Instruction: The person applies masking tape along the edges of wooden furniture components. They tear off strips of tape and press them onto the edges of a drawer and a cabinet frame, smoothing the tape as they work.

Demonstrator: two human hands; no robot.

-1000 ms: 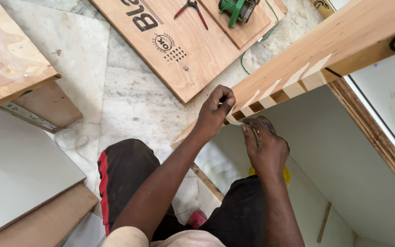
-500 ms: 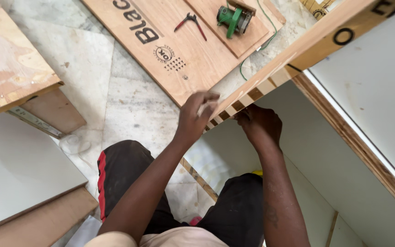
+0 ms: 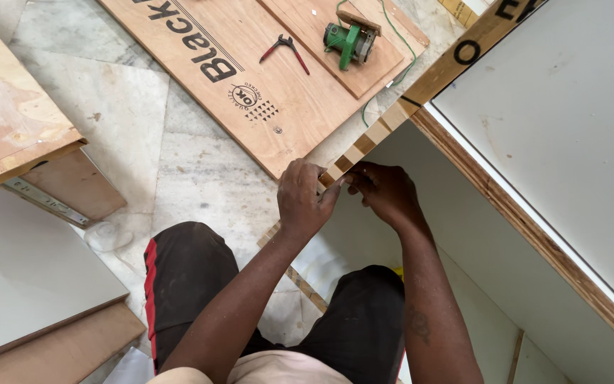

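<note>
My left hand [image 3: 301,199] and my right hand [image 3: 386,193] meet at the near end of a wooden cabinet panel's block-patterned edge [image 3: 372,134]. The left hand's fingers curl over the panel's corner from the floor side. My right hand pinches at the same corner from the cabinet's inner side; what it pinches is hidden by the fingers. The white laminate panel face [image 3: 570,121] stretches away to the right. My knees in black shorts [image 3: 193,277] are below the hands.
A large plywood sheet [image 3: 200,50] lies on the marble floor [image 3: 129,149], carrying red-handled pliers [image 3: 287,50] and a green power tool [image 3: 349,41] with its green cord. A plywood board with a metal drawer slide [image 3: 40,199] sits left; white boards lie at bottom left.
The view has shifted, so the panel edge now sits higher and to the right. Both hands have slid along the edge to its near corner and now touch each other there.
</note>
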